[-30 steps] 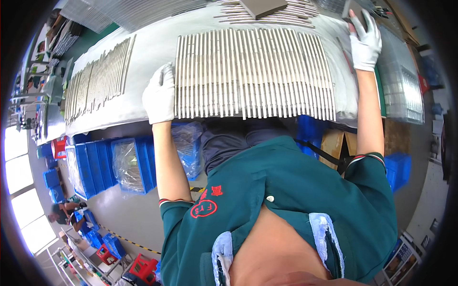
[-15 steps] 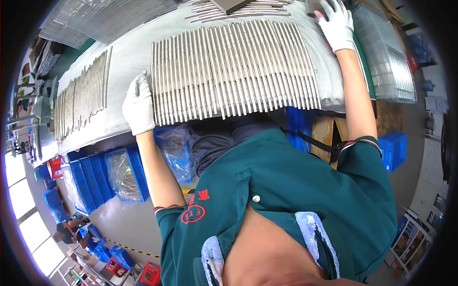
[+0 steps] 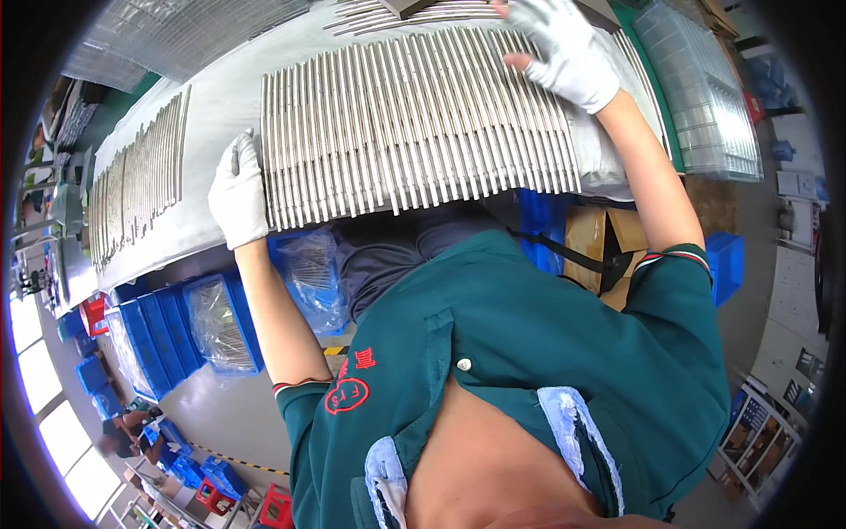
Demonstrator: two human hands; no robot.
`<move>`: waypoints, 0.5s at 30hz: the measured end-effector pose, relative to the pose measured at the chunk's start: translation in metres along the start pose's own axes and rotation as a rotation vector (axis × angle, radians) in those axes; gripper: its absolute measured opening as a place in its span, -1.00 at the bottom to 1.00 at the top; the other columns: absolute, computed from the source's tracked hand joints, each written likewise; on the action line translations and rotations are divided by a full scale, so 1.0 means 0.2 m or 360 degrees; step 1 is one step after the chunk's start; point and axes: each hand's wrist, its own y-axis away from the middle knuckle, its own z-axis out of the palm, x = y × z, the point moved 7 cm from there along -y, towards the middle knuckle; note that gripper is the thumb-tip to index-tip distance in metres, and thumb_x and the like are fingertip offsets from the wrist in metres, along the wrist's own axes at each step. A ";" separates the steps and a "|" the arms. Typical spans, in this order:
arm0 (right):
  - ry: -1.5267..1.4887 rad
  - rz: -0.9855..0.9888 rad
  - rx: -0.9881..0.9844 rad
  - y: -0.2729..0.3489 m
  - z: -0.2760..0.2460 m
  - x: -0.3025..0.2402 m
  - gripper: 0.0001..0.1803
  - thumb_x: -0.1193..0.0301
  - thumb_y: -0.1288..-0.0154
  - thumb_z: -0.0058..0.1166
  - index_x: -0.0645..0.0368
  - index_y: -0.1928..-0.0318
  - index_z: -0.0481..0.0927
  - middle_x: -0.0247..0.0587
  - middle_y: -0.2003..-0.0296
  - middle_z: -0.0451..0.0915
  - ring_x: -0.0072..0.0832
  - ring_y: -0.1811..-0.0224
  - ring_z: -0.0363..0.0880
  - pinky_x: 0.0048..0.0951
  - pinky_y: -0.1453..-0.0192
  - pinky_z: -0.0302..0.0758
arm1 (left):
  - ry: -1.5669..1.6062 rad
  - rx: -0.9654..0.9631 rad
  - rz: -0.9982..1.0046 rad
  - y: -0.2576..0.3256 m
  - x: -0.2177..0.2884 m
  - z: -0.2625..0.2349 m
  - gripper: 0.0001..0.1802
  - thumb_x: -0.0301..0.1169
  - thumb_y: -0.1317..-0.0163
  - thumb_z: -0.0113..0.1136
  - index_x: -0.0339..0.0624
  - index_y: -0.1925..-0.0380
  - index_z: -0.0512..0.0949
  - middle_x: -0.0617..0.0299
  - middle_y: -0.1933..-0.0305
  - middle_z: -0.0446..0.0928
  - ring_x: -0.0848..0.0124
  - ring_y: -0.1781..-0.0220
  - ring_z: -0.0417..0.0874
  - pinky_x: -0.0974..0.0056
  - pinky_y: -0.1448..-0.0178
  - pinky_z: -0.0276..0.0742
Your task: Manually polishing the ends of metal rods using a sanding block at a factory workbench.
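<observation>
A long row of thin metal rods (image 3: 405,128) lies side by side on a white cloth (image 3: 211,115) that covers the table. At the row's left end, my left hand (image 3: 238,194), in a white glove, rests flat against the outermost rods with its fingers stretched out. My right hand (image 3: 568,57), gloved with some bare fingertips, hovers over the row's far right corner. Its fingers are spread and slightly blurred, and nothing shows in them. Partly behind this hand sits a dark grey block (image 3: 599,13).
More rods (image 3: 145,181) lie at the table's left. A crosswise rod pile (image 3: 361,18) under a grey-brown block (image 3: 407,7) is at the back. Clear plastic trays (image 3: 696,97) stand at the right. Blue crates (image 3: 159,335) with bagged rods sit below the left edge.
My right hand has swung left and nearer, from beside the dark block at the far right to above the rods' right end. My left hand stays at the row's left end.
</observation>
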 end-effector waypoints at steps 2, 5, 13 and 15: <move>-0.0097 -0.0248 -0.0041 -0.02 0.04 -0.09 -0.35 0.03 -0.14 0.07 -0.03 -0.23 0.38 -0.07 -0.29 0.24 0.00 -0.37 0.07 0.06 -0.41 0.00 | -0.0087 -0.0053 -0.0040 0.00 -0.01 0.02 -0.66 -0.21 -0.32 0.06 -0.21 0.07 0.59 0.14 0.10 0.64 0.45 0.05 0.63 0.40 -0.05 0.45; -0.0119 -0.0398 -0.0348 -0.06 0.10 -0.19 -0.36 0.06 -0.19 0.02 0.03 -0.24 0.35 0.02 -0.27 0.21 0.02 -0.32 0.13 0.06 -0.37 0.05 | -0.0172 -0.0064 -0.0035 0.02 0.06 0.02 -0.65 -0.18 -0.31 0.08 -0.19 0.08 0.60 0.13 0.12 0.64 0.42 0.06 0.64 0.39 -0.04 0.45; -0.0307 -0.0442 -0.0254 -0.15 0.27 -0.20 -0.28 0.12 -0.26 -0.05 0.13 -0.36 0.13 0.10 -0.37 0.03 0.06 -0.43 -0.07 -0.06 -0.47 -0.09 | -0.0188 -0.0044 -0.0027 0.01 0.02 0.02 -0.65 -0.17 -0.30 0.08 -0.17 0.09 0.60 0.11 0.14 0.64 0.37 0.08 0.66 0.36 -0.03 0.47; -0.0390 -0.0403 -0.0248 -0.13 0.27 -0.18 -0.28 0.09 -0.26 -0.06 0.13 -0.36 0.13 0.10 -0.36 0.05 0.06 -0.42 -0.05 -0.07 -0.46 -0.08 | -0.0230 -0.0041 0.0000 0.01 0.03 0.02 -0.65 -0.19 -0.30 0.09 -0.20 0.09 0.60 0.11 0.14 0.65 0.39 0.09 0.66 0.37 -0.02 0.48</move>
